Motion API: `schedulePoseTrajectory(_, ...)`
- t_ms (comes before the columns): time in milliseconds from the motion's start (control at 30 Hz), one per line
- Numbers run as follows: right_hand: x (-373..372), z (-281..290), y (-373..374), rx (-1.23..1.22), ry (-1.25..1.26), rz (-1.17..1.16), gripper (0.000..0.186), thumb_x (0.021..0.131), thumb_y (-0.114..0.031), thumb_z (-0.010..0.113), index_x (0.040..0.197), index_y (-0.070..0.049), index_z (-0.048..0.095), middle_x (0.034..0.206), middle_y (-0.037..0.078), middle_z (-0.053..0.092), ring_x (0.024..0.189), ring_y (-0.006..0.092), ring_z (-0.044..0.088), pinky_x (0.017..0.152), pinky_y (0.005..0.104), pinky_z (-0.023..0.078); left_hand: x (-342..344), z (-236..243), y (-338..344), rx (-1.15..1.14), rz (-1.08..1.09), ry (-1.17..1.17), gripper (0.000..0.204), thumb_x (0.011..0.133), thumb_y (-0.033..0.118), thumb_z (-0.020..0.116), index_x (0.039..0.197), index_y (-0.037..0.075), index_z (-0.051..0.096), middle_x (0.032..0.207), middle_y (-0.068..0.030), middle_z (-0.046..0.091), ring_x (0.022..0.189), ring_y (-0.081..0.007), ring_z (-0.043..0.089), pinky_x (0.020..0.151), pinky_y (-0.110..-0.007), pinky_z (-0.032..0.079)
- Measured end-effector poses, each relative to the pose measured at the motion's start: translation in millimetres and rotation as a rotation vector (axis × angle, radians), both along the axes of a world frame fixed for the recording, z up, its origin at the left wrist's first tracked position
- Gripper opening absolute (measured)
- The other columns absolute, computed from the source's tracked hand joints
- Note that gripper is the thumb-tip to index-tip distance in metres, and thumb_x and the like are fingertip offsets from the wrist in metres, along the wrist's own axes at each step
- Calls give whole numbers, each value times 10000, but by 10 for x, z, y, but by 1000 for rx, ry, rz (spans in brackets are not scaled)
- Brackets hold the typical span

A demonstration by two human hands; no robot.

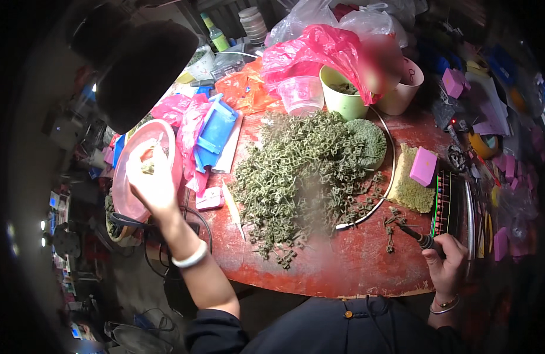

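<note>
My left hand [156, 187] is over a pink bowl [169, 141]; glare washes out its fingers, which seem curled around a small greenish-brown clump I cannot name. My right hand [448, 265] grips a dark pen-like tool [423, 238] with a thin tip, pointing left toward a few loose green pieces [392, 233]. A large heap of small green openwork pieces [284, 171] covers the middle of the red table [266, 274]. Right of it lie a round green textured piece [367, 143] and a yellowish-green textured pad [409, 183] with a pink block [423, 166] on top.
A white cable [392, 159] curves beside the heap. Behind stand a pale green cup [343, 103], a clear tub [301, 97] and pink plastic bags [308, 53]. Blue trays [212, 135] lie at left. A dark lamp-like shape [142, 71] hangs upper left. A green-lit device [445, 203] sits at right.
</note>
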State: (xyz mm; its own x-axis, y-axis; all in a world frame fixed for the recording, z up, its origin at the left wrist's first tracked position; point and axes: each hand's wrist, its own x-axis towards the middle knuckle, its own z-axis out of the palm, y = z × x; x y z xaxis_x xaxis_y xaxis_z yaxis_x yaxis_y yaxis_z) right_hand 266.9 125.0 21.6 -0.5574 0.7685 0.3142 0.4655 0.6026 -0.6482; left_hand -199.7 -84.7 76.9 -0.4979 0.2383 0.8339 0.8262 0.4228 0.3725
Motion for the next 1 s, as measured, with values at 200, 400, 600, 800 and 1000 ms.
schedulePoseTrajectory(200,-85,1,16,66,-28,89,520,837,-521,736,743,-36,575,572,64,486,465,215,495,451,338,362,-704,-158,-586,-441,295,187,330,863,224,725,1079,-19,668,1082,-207,670,994,-364,635,931,-437,487)
schedulePoseTrajectory(400,-109,-26,13,52,10,87,496,845,-481,746,748,-22,584,585,69,505,467,200,511,444,320,377,944,-239,530,-212,-261,-167,196,840,-32,694,1029,15,697,942,-97,669,780,-168,648,677,-309,517)
schedulePoseTrajectory(600,-235,10,-47,17,21,140,475,836,-449,765,737,-22,580,603,70,523,482,202,526,454,319,384,1666,-680,977,-542,-555,-138,198,777,9,716,957,42,640,929,-119,568,865,-320,538,768,-402,465)
schedulePoseTrajectory(800,-269,-26,-51,22,-2,136,459,836,-433,772,737,-27,583,597,67,520,483,206,531,455,321,385,1656,-723,971,-519,-605,-105,167,759,12,719,895,56,634,902,-103,559,836,-303,525,723,-390,453)
schedulePoseTrajectory(1000,-434,5,-82,-25,32,150,425,822,-409,795,744,-42,594,604,66,547,506,210,566,465,328,413,1719,-734,1002,-460,-621,-75,215,711,-40,718,881,55,627,869,-106,569,807,-309,543,720,-400,451)
